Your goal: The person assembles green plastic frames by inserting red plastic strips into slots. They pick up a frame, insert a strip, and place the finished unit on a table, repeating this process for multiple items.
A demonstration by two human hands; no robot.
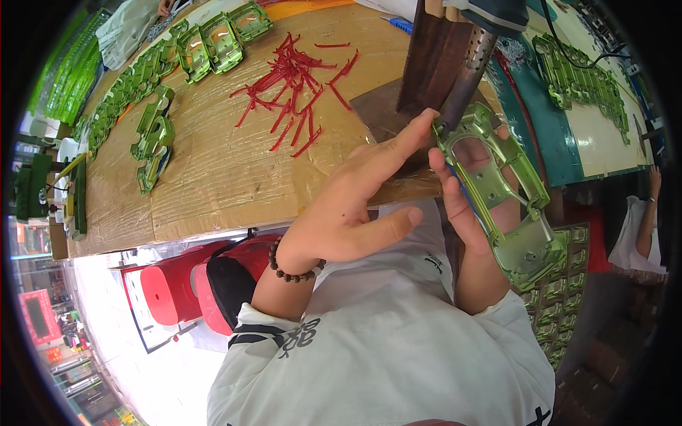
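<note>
A translucent green plastic frame (506, 241) with a large rounded opening is held up at the right, tilted. My right hand (465, 213) grips it from below and behind; part of that hand shows through the opening. My left hand (355, 195), a beaded bracelet at its wrist, is stretched out with the thumb apart from the fingers. Its fingertips reach the frame's upper left corner; whether they press on something small there I cannot make out. Just above that corner is the perforated metal nozzle (470, 71) of what looks like a hot-air gun.
A brown upright metal bracket (430, 60) stands beside the nozzle on a dark plate. Red thin strips (288, 82) lie heaped on the cardboard-covered table (213, 184). More green frames (220, 42) line the far left, others (582, 89) the right. Red stools (177, 280) stand below.
</note>
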